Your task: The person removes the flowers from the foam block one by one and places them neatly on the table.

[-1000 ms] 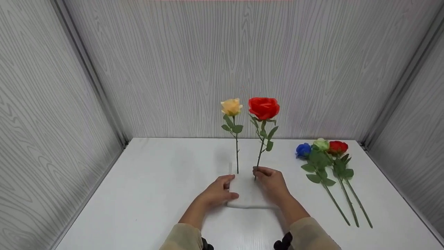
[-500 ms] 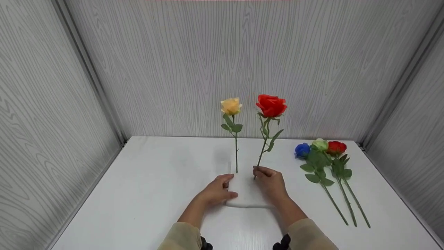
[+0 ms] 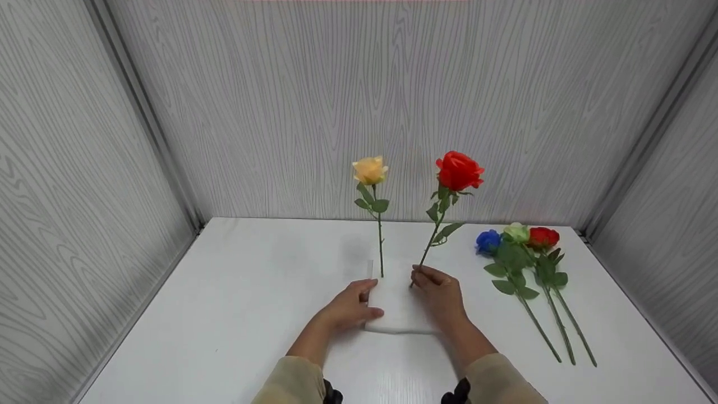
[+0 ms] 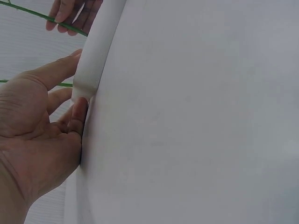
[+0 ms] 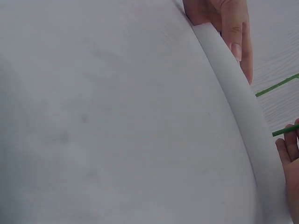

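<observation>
A white foam-like slab (image 3: 399, 315) lies on the table in the head view. My left hand (image 3: 349, 306) grips its left edge, thumb toward the near side and index finger farther back; in the left wrist view the fingers (image 4: 78, 116) bend against the slab's edge. A yellow artificial rose (image 3: 370, 170) stands upright from the slab's far part. My right hand (image 3: 443, 297) pinches a large red rose (image 3: 460, 170) low on its stem. That rose leans right, and its stem's bottom end (image 5: 280, 132) is right at the slab's surface in the right wrist view.
On the right of the white table (image 3: 269, 280) lie a blue rose (image 3: 489, 242), a pale green rose (image 3: 516, 232) and another red rose (image 3: 543, 237), their stems toward me. Grey wood-patterned panels (image 3: 336, 84) enclose the table at the back and both sides.
The red rose's bloom has swung to the right and turned, so its stem leans more, while the right hand stays in nearly the same place. The left hand keeps its position on the slab.
</observation>
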Motion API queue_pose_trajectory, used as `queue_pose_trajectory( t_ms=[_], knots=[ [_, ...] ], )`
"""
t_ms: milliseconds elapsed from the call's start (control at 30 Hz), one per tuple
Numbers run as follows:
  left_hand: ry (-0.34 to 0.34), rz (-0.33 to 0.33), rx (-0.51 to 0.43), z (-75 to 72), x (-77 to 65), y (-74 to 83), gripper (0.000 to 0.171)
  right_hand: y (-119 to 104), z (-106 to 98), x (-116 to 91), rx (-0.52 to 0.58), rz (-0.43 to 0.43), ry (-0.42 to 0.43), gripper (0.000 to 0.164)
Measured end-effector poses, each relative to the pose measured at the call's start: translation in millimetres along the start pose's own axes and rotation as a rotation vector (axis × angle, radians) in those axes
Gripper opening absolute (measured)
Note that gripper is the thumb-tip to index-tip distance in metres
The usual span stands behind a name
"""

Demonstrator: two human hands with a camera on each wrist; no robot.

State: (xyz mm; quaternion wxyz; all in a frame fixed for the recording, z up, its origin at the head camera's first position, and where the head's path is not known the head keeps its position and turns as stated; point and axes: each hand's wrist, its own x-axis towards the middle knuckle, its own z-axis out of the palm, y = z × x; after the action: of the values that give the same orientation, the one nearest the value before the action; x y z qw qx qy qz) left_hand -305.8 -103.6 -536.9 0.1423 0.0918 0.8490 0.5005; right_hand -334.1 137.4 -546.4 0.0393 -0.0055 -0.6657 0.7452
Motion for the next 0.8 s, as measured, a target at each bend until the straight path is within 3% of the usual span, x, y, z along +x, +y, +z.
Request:
queue_pose_trajectory(
  t_ms=[200,333,600,800],
  knots=[
    [-0.006,-0.007,-0.022,-1.0,0.6,1.1,0.081,4.4,-6.1,4.2,0.216,0.027,0.015,0.031],
    [-0.005,-0.009,-0.058,-0.9,1.0,1.5,0.082,3.2,-7.7,2.3,0.234,0.011,0.002,0.035],
    [-0.01,0.004,-0.079,-1.3,0.4,0.6,0.081,1.0,-8.9,-0.7,0.277,0.015,-0.013,0.02],
    [-0.001,-0.004,-0.068,-0.2,0.0,-0.6,0.081,-0.2,-10.9,-3.1,0.311,0.014,-0.024,0.02]
  ],
)
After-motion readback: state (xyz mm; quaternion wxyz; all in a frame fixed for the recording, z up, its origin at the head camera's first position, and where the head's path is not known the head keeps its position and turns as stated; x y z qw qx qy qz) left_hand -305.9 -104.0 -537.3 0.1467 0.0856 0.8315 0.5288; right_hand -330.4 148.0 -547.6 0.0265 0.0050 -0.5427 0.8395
